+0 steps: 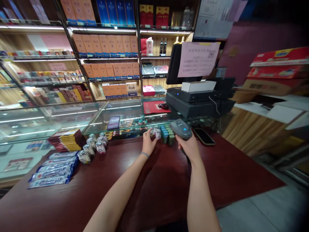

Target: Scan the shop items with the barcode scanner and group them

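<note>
My left hand (149,145) is at the small jars with silvery lids (158,134), its thumb and index finger apart and close beside them. Whether the fingertips press on a jar I cannot tell. Blue and green small containers (165,134) stand in rows just to the right of these jars. In my right hand (191,148) is a grey barcode scanner (181,128), held by its handle, with a blue light glowing on top. Its head is above the counter, near the green containers.
Left on the dark red counter (108,193) are more silver-lidded jars (88,149), blue-white packets (54,169) and stacked red-yellow packs (67,140). A phone (204,136) lies right of the scanner. Behind stand a glass case (127,111), a mouse (163,106) and a checkout terminal (190,101).
</note>
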`<state>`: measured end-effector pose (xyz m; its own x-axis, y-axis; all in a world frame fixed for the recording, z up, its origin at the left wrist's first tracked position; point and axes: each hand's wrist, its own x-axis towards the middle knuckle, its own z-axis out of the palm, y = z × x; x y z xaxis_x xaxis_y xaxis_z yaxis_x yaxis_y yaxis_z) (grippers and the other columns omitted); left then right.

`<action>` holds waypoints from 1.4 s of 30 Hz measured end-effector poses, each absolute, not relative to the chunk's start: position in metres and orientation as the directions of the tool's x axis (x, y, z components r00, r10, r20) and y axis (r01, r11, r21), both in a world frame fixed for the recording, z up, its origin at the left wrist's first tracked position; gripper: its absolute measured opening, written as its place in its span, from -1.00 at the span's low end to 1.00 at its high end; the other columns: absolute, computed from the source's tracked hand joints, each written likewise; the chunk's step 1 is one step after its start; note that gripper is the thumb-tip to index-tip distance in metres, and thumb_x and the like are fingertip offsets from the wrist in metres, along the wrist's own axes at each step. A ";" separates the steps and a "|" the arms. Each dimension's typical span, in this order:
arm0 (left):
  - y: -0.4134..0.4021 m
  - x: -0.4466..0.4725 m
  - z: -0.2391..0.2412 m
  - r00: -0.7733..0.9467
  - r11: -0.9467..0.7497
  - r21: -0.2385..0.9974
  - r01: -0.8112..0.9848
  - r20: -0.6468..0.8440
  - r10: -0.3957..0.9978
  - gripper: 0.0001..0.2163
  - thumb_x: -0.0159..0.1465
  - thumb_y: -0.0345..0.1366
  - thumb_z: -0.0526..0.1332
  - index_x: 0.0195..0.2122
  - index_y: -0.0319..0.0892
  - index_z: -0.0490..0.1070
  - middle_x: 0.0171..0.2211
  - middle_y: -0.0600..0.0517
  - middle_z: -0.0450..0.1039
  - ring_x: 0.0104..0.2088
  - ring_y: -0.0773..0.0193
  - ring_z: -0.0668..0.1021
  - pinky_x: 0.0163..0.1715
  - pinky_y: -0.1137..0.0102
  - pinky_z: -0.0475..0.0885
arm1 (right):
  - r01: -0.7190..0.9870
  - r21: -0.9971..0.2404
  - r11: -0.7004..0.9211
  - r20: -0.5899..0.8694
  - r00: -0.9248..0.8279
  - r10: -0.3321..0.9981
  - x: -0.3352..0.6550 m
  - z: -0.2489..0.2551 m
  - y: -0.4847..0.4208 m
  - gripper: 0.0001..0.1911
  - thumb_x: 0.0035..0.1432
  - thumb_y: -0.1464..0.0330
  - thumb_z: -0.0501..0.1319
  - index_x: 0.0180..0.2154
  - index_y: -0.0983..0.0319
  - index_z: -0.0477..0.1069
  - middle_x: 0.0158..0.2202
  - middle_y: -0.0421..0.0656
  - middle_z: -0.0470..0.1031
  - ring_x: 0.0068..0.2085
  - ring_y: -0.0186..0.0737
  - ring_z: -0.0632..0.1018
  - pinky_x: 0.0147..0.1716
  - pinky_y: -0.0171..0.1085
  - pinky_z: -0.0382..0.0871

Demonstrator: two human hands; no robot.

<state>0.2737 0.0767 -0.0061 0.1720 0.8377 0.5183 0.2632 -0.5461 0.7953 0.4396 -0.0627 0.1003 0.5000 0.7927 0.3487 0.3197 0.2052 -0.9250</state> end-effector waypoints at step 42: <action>0.010 -0.015 0.024 0.224 0.120 0.820 -0.560 0.010 0.975 -0.37 0.26 -0.30 0.28 0.35 0.12 0.20 0.20 -0.07 0.43 -0.13 0.24 0.59 -0.22 0.34 0.49 | 0.696 -0.629 0.346 0.346 -0.148 0.927 0.296 0.073 -0.064 -0.54 -0.03 0.30 0.30 -0.04 0.04 0.30 -0.36 -0.21 0.64 -0.30 0.03 0.69 -0.40 -0.27 0.38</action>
<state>-0.0147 0.0103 0.0237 0.2238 0.9746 0.0100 -0.5596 0.1200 0.8201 0.2958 -0.0636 0.0731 -0.1480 0.9266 0.3456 0.6959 0.3459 -0.6294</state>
